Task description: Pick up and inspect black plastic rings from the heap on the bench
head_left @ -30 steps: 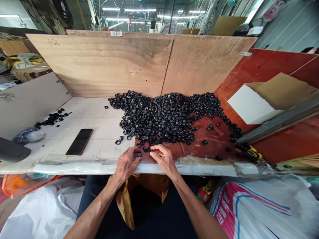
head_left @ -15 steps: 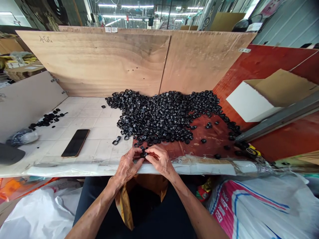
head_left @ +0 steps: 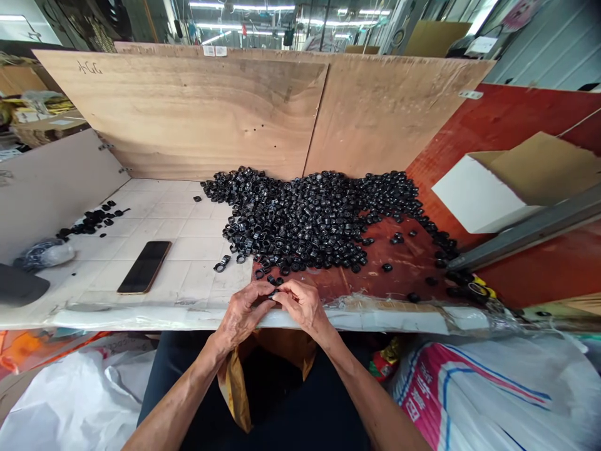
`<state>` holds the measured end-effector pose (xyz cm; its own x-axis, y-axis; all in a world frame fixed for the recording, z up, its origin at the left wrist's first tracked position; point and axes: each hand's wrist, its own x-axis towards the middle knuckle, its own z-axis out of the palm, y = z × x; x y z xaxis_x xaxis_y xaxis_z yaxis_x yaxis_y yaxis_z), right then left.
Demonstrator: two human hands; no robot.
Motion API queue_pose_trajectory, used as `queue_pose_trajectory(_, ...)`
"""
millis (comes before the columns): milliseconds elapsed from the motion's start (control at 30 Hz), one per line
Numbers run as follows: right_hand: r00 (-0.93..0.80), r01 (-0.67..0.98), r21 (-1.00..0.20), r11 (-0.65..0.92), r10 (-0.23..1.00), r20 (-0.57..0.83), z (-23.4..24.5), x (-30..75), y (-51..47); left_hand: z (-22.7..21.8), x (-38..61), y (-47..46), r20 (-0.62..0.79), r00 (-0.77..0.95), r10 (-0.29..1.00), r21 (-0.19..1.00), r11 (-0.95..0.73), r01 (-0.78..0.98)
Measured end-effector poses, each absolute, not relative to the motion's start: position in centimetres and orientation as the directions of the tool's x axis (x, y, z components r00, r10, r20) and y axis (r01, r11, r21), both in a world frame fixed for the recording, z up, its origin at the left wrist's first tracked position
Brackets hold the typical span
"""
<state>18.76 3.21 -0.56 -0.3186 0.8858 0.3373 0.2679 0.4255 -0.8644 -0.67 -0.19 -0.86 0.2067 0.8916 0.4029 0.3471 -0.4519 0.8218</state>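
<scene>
My left hand (head_left: 245,311) and my right hand (head_left: 303,307) meet at the front edge of the table. Between their fingertips is a small black ring-shaped part (head_left: 272,294), mostly covered by the fingers. Both hands are closed in a pinch on it. Just beyond the fingers lie a few loose black rings (head_left: 275,280). Behind these spreads a large pile of the same black rings (head_left: 300,219), partly on white sheeting and partly on a red surface. Below my hands, an open brown bag (head_left: 238,391) sits between my legs.
A phone (head_left: 144,267) lies on the white tabletop (head_left: 188,238) at left, near a small group of black pieces (head_left: 94,220). Wooden boards (head_left: 211,116) wall the back. At right are an open white carton (head_left: 483,194), a metal bar (head_left: 530,225) and a large printed sack (head_left: 488,394).
My fingers have closed in further over the small black ring, so less of it shows. The view has shifted slightly; the pile and phone stay where they were.
</scene>
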Motion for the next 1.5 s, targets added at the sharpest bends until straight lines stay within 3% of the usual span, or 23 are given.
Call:
queue_pose_trajectory(133,-0.308,0.354,-0.795,0.493,0.864,0.398,-0.7,18.6,3.0,-0.7,-0.6,-0.3,0.396,0.242,0.886,0.809,-0.462,0.364)
queue_pose_trajectory(333,-0.374,0.257,-0.805,0.534,0.823,0.427,-0.3,19.1,2.4,-1.1,-0.7,-0.3,0.389,0.175,0.904,0.83,-0.427,0.36)
queue_pose_trajectory(633,-0.348,0.345,-0.741,0.576,0.812,0.469,-0.4,19.1,2.9,-0.9,-0.8,-0.4,0.375,0.158,0.914,0.838,-0.407,0.364)
queue_pose_trajectory(1167,-0.358,0.243,-0.767,0.594,0.79,0.498,-0.3,19.0,2.9,-0.7,-0.8,0.0,0.397,0.177,0.901,0.843,-0.434,0.319)
queue_pose_trajectory(1300,-0.317,0.264,-0.825,0.499,0.853,0.414,0.0,18.5,1.5,-0.9,-0.5,-0.7,0.475,0.223,0.851,0.771,-0.525,0.362)
queue_pose_trajectory(1400,-0.227,0.311,-0.899,0.308,0.943,0.245,0.3,18.1,-0.7,-1.2,-0.3,-2.7,0.543,0.219,0.811,0.691,-0.579,0.433)
queue_pose_trajectory(1500,-0.293,0.4,-0.891,0.215,0.951,0.098,0.6,18.5,-1.9,-0.2,-0.7,-5.0,0.497,0.324,0.805,0.662,-0.593,0.457)
